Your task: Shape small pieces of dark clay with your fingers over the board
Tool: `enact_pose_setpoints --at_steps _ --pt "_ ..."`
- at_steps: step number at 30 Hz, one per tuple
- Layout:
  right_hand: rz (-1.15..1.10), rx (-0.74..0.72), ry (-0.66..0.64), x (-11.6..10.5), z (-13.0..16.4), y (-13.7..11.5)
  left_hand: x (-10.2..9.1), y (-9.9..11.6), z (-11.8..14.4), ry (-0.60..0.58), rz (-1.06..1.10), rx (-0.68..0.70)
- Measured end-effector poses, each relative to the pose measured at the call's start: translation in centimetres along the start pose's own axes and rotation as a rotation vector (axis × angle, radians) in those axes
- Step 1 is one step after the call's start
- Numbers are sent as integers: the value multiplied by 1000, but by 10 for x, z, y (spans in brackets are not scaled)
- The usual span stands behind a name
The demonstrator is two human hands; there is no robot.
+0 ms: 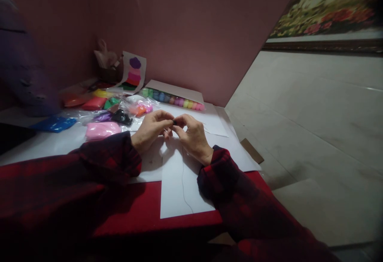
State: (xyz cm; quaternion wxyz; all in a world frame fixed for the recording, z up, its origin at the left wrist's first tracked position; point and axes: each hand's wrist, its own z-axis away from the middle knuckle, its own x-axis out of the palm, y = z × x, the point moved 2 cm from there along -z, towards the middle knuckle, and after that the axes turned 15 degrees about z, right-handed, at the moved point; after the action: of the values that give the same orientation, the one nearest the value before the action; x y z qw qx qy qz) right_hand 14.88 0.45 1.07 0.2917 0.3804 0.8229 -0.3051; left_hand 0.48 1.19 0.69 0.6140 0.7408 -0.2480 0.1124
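Note:
Above the white paper, my left hand and my right hand meet at the fingertips. Between them they pinch a small black lump of clay, mostly covered by the fingers. Under my hands lies a white sheet with a thin, wavy drawn line running down it. Left of my left hand is black modelling clay on its clear wrapper. A pink clay packet rests just beyond my left sleeve.
Several coloured clay packets, including a blue one, spread across the left. At the back are a long box of coloured clays and a propped sheet with coloured shapes. A purple object stands far left. The red table edge is nearest me.

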Motion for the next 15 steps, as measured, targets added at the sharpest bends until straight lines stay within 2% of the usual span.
enact_pose_setpoints --at_steps 6,15 --pt "-15 -15 -9 -1 0 0 -3 -2 -1 -62 -15 28" --pt "20 -11 -51 2 0 0 -6 -3 -3 -14 -18 36"
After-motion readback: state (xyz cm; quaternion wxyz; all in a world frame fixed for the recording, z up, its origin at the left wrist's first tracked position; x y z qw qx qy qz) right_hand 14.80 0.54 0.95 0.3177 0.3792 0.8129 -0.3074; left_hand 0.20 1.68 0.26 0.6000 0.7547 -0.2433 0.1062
